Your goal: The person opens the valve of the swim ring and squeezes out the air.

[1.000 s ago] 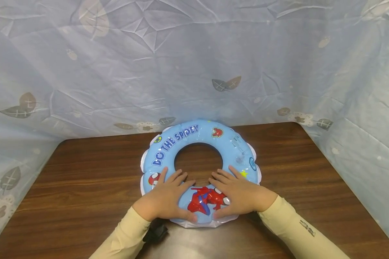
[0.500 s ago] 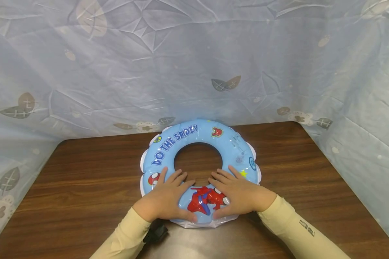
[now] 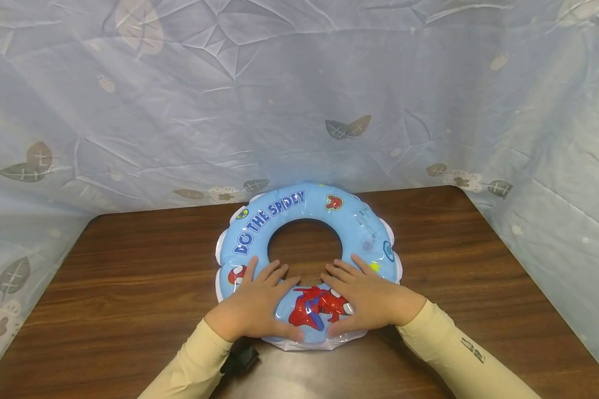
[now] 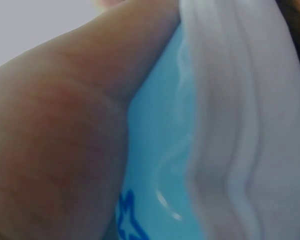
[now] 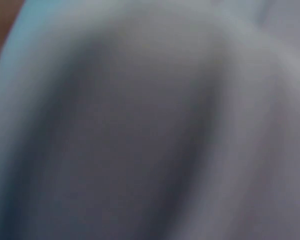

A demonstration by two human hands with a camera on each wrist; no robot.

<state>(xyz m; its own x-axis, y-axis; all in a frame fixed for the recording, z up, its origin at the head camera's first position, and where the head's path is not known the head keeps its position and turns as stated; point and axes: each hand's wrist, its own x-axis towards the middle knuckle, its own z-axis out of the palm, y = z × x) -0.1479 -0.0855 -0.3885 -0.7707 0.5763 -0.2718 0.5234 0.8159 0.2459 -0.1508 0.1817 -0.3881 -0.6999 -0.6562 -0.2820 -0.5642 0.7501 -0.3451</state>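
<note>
An inflated light-blue swim ring [image 3: 311, 202] with a white scalloped edge, "DO THE SPIDEY" lettering and red cartoon figures lies flat on the table. On its near left part rests my left hand [image 3: 254, 305], fingers spread and fairly straight toward the hole. My right hand [image 3: 371, 299] lies the same way on the near right part, so a red figure shows between the two thumbs. The left wrist view has part of the left hand [image 4: 60, 140] against the blue vinyl and white edging [image 4: 240, 130]. Blurred pale edging [image 5: 140, 125] fills most of the right wrist view.
The brown wood-grain table [image 3: 130, 288] extends to both sides of the ring. Behind it and along the sides hangs a pale grey-blue curtain [image 3: 279, 100] printed with leaves. A black device [image 3: 239, 357] sits under the left wrist.
</note>
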